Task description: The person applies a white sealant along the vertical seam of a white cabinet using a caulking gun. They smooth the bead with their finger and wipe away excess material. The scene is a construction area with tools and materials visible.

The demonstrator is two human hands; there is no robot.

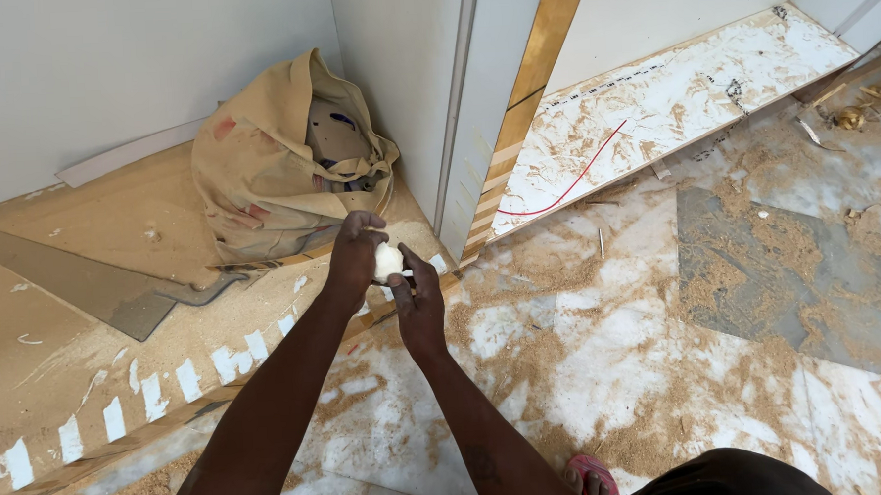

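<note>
1. Hands meet over the edge of a raised wooden platform (87, 322): the left hand (354, 256) curls over a small white lump (388, 261), smooth and rounded like putty or wax, and the right hand (418, 303) closes on it from below, fingers pinching its underside.
2. Lump sits between both palms, held above the platform's front lip, just in front of a sack.
3. Sack (278, 161) is coarse tan cloth, crumpled and slumped, with reddish stains and an open mouth; it rests on the platform against a smooth white wall.
4. Platform surface is pale plywood dusted with sawdust, its front edge dotted with torn white tape strips (150, 394).
5. Floor (603, 349) is glossy white marble, veined and strewn with sawdust drifts; a grey square tile (789, 282) is set into it.
6. Red wire (581, 177) curves across a dusty white board beside a gold-trimmed panel.
</note>
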